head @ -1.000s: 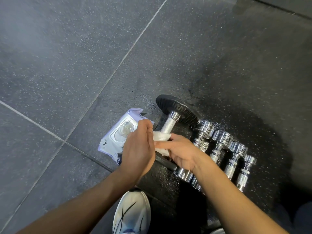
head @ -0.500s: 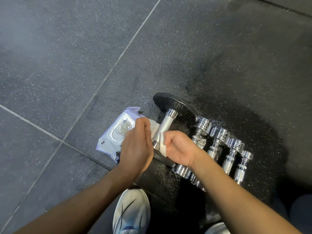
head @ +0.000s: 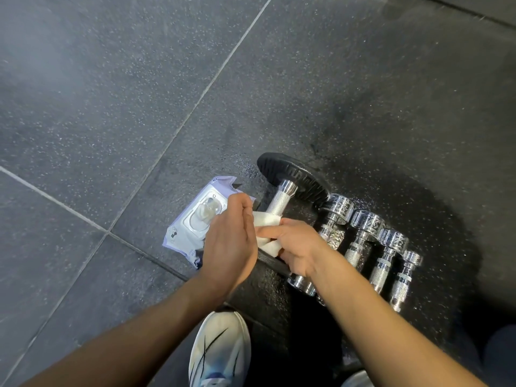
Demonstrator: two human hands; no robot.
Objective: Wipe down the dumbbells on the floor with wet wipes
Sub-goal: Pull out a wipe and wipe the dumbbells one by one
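Left hand (head: pixel 229 241) and right hand (head: pixel 297 247) fingers grip wet wipe (head: pixel 267 222) round black dumbbell (head: pixel 279 202) handle on floor (head: pixel 111 107); wipes pack (head: pixel 190 233) just left, chrome dumbbells (head: pixel 363 241) crowd right, open floor beyond; pack print unreadable.

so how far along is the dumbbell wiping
Looks early. Done: a wipe is out of the wipes pack. In hand: the left hand and right hand hold it around the handle of the black-plated dumbbell. Left: the four chrome dumbbells beside it lie with no hand on them; whether any were wiped cannot be told.
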